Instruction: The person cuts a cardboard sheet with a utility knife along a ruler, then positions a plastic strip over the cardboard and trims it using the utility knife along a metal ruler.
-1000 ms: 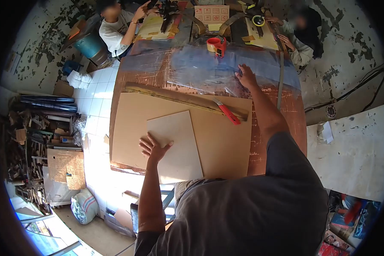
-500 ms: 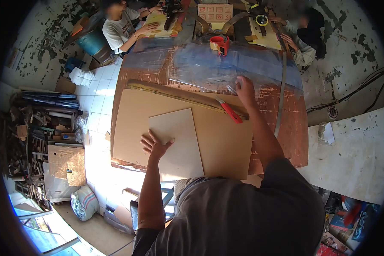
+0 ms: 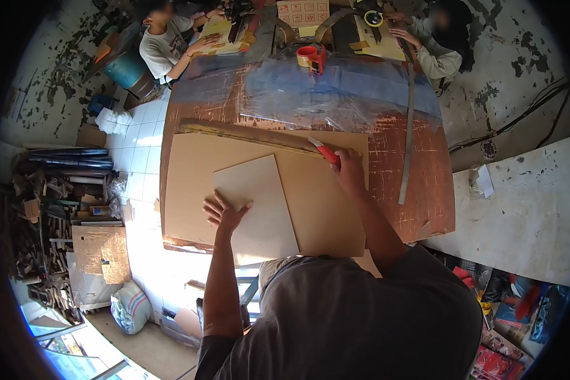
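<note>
My left hand (image 3: 227, 214) lies spread, its fingers apart, across the left edge of a smaller pale board (image 3: 256, 196). That board rests at a tilt on a larger brown board (image 3: 323, 209). My right hand (image 3: 350, 171) is closed around the lower end of a red cutter (image 3: 325, 152) near the large board's upper right corner. The cutter's tip points up and left. A long yellow-brown straight bar (image 3: 247, 137) crosses the top of the large board, and its right end reaches the cutter and my right hand.
A red tape dispenser (image 3: 311, 59) stands on clear plastic sheeting (image 3: 297, 88) farther up the table. A metal strip (image 3: 408, 139) lies at the right. Two people (image 3: 164, 44) sit across, at the far left and far right corners. Stacked scraps (image 3: 41, 221) fill the left side.
My right hand has come down from the plastic sheeting onto the red cutter and closed on it. My left hand has stayed on the pale board. The far-left person's hands have moved lower.
</note>
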The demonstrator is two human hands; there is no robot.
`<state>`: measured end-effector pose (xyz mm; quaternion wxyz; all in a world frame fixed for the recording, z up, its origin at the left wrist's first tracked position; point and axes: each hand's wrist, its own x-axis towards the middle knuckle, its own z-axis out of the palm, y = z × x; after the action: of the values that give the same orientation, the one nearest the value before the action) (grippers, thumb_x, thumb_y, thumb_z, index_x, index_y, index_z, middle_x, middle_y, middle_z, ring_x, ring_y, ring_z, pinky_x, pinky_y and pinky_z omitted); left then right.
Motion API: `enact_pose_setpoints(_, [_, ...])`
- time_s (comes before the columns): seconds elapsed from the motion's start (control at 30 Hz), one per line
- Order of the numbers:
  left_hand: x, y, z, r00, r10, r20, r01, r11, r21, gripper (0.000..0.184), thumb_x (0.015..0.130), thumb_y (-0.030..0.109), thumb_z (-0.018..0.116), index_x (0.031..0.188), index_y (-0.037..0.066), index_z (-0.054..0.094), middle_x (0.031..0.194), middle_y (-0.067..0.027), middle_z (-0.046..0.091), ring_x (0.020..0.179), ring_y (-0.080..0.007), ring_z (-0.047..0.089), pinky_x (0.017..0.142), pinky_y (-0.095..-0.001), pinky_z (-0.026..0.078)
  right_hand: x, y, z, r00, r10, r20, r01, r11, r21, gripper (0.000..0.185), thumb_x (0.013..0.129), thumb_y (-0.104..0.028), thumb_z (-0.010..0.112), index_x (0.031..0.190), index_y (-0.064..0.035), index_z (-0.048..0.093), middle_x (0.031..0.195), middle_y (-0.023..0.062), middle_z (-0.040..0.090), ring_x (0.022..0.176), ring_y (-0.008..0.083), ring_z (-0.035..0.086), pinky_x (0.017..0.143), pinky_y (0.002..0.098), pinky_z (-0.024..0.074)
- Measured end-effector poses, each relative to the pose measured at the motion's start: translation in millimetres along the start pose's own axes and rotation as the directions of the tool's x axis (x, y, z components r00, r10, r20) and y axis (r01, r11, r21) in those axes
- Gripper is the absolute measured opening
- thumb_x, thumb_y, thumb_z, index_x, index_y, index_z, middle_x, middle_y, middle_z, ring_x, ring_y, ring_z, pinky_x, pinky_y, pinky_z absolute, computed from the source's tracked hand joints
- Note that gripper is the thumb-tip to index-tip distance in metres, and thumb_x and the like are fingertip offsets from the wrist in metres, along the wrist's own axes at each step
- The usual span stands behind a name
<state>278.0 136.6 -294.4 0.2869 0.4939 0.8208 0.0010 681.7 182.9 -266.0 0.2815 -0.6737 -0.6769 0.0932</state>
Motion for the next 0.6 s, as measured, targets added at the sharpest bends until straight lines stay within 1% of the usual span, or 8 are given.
enact_pose_setpoints(0.17, [-2, 2, -2, 1.000, -0.006, -0.012, 0.006, 1.000, -0.017, 0.147, 0.064, 0.080, 0.073, 0.156, 0.013, -0.019, 0.154, -0.0354, -0.028, 0.143, -0.0534, -0.027, 0.111, -0.0733, -0.002, -7, 7, -1, 1.000, 0.010, -0.014, -0.008, 0.997, 0.079, 0.034, 0.078, -0.010, 0.077, 0.108, -0.0030, 0.061, 0.104, 0.0155, 0.057, 0.097, 0.0361, 0.058, 0.085, 0.0456, 0.0494])
enact_pose_setpoints(0.23, [-5, 4, -5, 1.000, 0.001, -0.004, -0.001, 1.000, -0.013, 0.146, 0.065, 0.080, 0.074, 0.156, 0.013, -0.019, 0.154, -0.0355, -0.028, 0.143, -0.0535, -0.027, 0.111, -0.0730, -0.001, -13, 11, -11, 0.988, 0.149, -0.033, -0.145, 0.984, 0.105, 0.030, 0.081, -0.011, 0.076, 0.106, -0.0027, 0.062, 0.098, 0.0147, 0.062, 0.088, 0.0334, 0.064, 0.079, 0.0430, 0.0520])
enact_pose_setpoints(0.27, [-6, 5, -6, 1.000, -0.012, -0.007, 0.012, 1.000, -0.024, 0.146, 0.065, 0.080, 0.074, 0.156, 0.013, -0.019, 0.154, -0.0355, -0.028, 0.143, -0.0535, -0.027, 0.111, -0.0730, -0.001, -14, 15, -15, 0.991, 0.134, -0.024, -0.131, 0.986, 0.104, 0.030, 0.081, -0.011, 0.076, 0.106, -0.0027, 0.062, 0.098, 0.0147, 0.062, 0.088, 0.0334, 0.064, 0.079, 0.0430, 0.0520])
enact_pose_setpoints(0.33, [-6, 4, -4, 1.000, 0.008, -0.017, -0.008, 0.999, -0.036, 0.146, 0.065, 0.079, 0.074, 0.157, 0.013, -0.018, 0.154, -0.0355, -0.028, 0.143, -0.0537, -0.026, 0.111, -0.0727, -0.001, -18, 27, -22, 0.942, 0.336, 0.024, -0.334, 0.924, 0.189, 0.027, 0.085, -0.015, 0.075, 0.105, -0.0026, 0.062, 0.091, 0.0144, 0.068, 0.081, 0.0299, 0.068, 0.074, 0.0404, 0.0535])
enact_pose_setpoints(0.37, [-6, 4, -3, 1.000, 0.005, -0.026, -0.006, 1.000, -0.030, 0.145, 0.064, 0.079, 0.074, 0.157, 0.014, -0.017, 0.154, -0.0355, -0.028, 0.144, -0.0538, -0.025, 0.112, -0.0725, 0.000, -20, 32, -25, 0.946, 0.323, 0.033, -0.323, 0.928, 0.187, 0.027, 0.085, -0.015, 0.075, 0.105, -0.0026, 0.062, 0.091, 0.0144, 0.068, 0.081, 0.0299, 0.068, 0.074, 0.0404, 0.0535])
enact_pose_setpoints(0.43, [-7, 5, -4, 1.000, 0.002, -0.031, -0.003, 0.999, -0.037, 0.145, 0.064, 0.079, 0.074, 0.157, 0.014, -0.017, 0.154, -0.0354, -0.028, 0.144, -0.0538, -0.025, 0.112, -0.0724, 0.000, -25, 37, -32, 0.902, 0.431, -0.033, -0.421, 0.894, 0.157, 0.026, 0.088, -0.017, 0.073, 0.105, -0.0014, 0.062, 0.088, 0.0142, 0.071, 0.079, 0.0281, 0.070, 0.071, 0.0394, 0.0540])
enact_pose_setpoints(0.57, [-6, 4, -3, 0.999, 0.013, -0.037, -0.014, 0.999, -0.030, 0.146, 0.063, 0.080, 0.074, 0.157, 0.014, -0.017, 0.155, -0.0348, -0.029, 0.144, -0.0537, -0.025, 0.112, -0.0721, 0.001, -32, 49, -48, 0.871, 0.489, -0.047, -0.472, 0.861, 0.190, 0.026, 0.088, -0.017, 0.072, 0.106, -0.0005, 0.062, 0.087, 0.0130, 0.071, 0.079, 0.0285, 0.070, 0.072, 0.0403, 0.0540])
enact_pose_setpoints(0.6, [-6, 4, -3, 0.999, 0.011, -0.035, -0.012, 1.000, -0.026, 0.146, 0.063, 0.080, 0.074, 0.157, 0.014, -0.016, 0.155, -0.0348, -0.028, 0.144, -0.0536, -0.026, 0.112, -0.0721, 0.001, -32, 45, -60, 0.869, 0.491, -0.052, -0.485, 0.869, 0.102, 0.027, 0.088, -0.016, 0.072, 0.107, 0.0002, 0.062, 0.088, 0.0133, 0.069, 0.080, 0.0288, 0.069, 0.073, 0.0403, 0.0539])
